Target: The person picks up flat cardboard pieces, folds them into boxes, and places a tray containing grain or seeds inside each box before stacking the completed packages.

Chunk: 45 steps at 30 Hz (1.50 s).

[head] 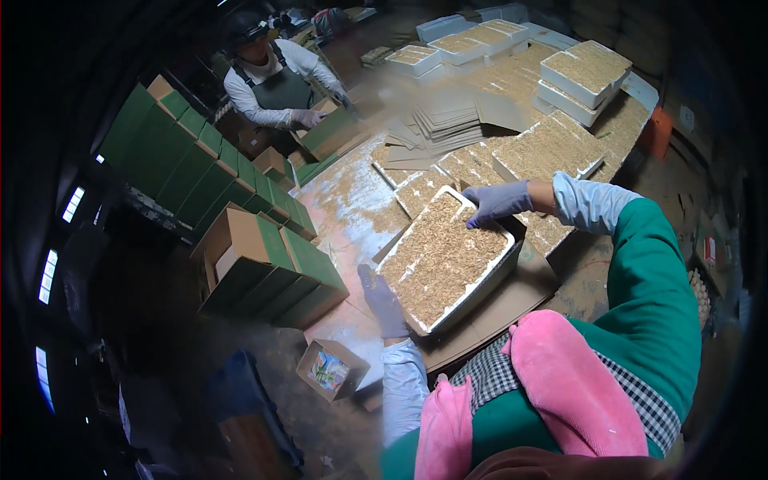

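A white foam box (pixel 444 258) filled to its rim with tan husks lies tilted in front of me, over an opened cardboard carton (pixel 522 282). Both my hands wear purple-grey gloves. My left hand (pixel 384 300) presses on the near left end of the foam box. My right hand (pixel 498 203) grips its far right corner, the thumb over the rim. The undersides of the box and most of the carton below are hidden.
Green cartons (pixel 270 270) stand at the left, more stacked behind. Husk-filled foam boxes (pixel 585 66) and cardboard sheets (pixel 450 123) lie on the husk-strewn table (pixel 360 174). A co-worker (pixel 276 84) handles a green carton across it. A small open carton (pixel 333 369) sits near the table's left edge.
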Motion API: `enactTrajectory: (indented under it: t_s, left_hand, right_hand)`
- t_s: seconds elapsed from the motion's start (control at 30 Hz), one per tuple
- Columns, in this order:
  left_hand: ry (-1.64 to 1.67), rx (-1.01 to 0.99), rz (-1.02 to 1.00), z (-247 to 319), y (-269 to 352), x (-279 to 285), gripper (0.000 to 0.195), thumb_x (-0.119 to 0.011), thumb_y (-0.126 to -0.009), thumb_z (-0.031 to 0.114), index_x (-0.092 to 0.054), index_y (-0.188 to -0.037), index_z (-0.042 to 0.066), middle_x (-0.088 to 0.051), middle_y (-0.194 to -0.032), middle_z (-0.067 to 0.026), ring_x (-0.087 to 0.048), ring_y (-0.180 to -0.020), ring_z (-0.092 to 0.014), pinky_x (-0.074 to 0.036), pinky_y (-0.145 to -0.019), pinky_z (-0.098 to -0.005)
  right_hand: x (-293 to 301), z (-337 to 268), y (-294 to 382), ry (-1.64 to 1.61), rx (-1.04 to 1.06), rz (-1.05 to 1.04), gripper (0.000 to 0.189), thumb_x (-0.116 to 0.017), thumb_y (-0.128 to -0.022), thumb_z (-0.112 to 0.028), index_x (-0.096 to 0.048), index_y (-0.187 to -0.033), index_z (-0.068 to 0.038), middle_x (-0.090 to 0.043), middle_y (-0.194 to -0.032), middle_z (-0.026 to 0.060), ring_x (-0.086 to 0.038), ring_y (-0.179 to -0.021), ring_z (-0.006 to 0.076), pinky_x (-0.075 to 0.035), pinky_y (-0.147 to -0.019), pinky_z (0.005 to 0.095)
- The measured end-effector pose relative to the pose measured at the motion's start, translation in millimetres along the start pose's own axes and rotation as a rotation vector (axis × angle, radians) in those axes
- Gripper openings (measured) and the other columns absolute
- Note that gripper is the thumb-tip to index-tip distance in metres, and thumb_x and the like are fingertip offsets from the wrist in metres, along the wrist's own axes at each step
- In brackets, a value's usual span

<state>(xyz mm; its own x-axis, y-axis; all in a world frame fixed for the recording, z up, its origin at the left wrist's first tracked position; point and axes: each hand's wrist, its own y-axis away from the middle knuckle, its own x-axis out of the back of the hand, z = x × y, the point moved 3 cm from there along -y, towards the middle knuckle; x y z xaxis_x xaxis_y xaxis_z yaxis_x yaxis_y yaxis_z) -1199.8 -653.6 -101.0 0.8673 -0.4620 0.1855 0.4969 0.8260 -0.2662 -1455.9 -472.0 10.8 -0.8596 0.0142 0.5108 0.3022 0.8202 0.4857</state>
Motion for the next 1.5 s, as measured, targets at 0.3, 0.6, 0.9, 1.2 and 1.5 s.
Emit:
enactTrajectory:
  t_s: [0.3,0.6,0.9,1.2,1.5]
  left_hand:
    - [-0.249,0.14,-0.05,37.9,1.8,-1.5,0.055,-0.044,-0.095,0.009,-0.029,-0.147,-0.007,-0.039,-0.148,-0.0225,-0.042,-0.133,-0.029,-0.031,-0.109,-0.0333]
    - [-0.529,0.279,0.013,67.6,-10.4,-38.2,0.057,-0.043,-0.095,0.004,-0.027,-0.15,-0.001,-0.035,-0.152,-0.0202,-0.034,-0.139,-0.03,-0.026,-0.113,-0.0352]
    - [-0.539,0.312,0.147,57.7,-8.0,-35.6,0.056,-0.048,-0.094,0.012,-0.033,-0.146,-0.004,-0.052,-0.135,-0.0259,-0.054,-0.122,-0.029,-0.042,-0.101,-0.0341]
    - [-0.504,0.451,0.443,-20.7,29.7,136.1,0.033,-0.05,-0.097,0.025,-0.065,-0.115,0.003,-0.068,-0.11,-0.014,-0.066,-0.099,-0.028,-0.05,-0.088,-0.0371]
    - [-1.562,0.795,0.108,-182.8,38.2,294.3,0.029,-0.055,-0.09,0.038,-0.073,-0.097,0.016,-0.071,-0.103,-0.0122,-0.067,-0.093,-0.029,-0.044,-0.081,-0.0441]
  right_hand:
    - [-51.2,15.8,-82.2,1.19,0.327,0.037,0.028,-0.059,-0.087,-0.023,-0.067,-0.108,-0.007,-0.071,-0.097,0.0135,-0.069,-0.091,0.0291,-0.055,-0.068,0.0405]
    - [207.9,210.7,-241.9,0.704,-0.388,0.934,0.059,-0.045,-0.091,-0.019,-0.032,-0.148,-0.006,-0.035,-0.149,0.021,-0.031,-0.138,0.0405,-0.035,-0.102,0.0573]
    - [203.5,196.8,-254.1,0.821,0.115,0.861,0.038,-0.049,-0.092,-0.016,-0.058,-0.128,-0.021,-0.07,-0.107,0.0108,-0.069,-0.09,0.0318,-0.054,-0.073,0.045]
    - [109.7,53.2,-93.0,0.325,0.794,0.567,0.046,-0.046,-0.085,0.01,-0.064,-0.123,-0.008,-0.058,-0.126,0.0139,-0.056,-0.118,0.0274,-0.046,-0.098,0.0341]
    - [122.9,128.6,-7.5,-0.144,0.468,0.959,0.037,-0.051,-0.102,-0.016,-0.053,-0.134,0.002,-0.062,-0.125,0.0096,-0.058,-0.114,0.016,-0.042,-0.1,0.0283]
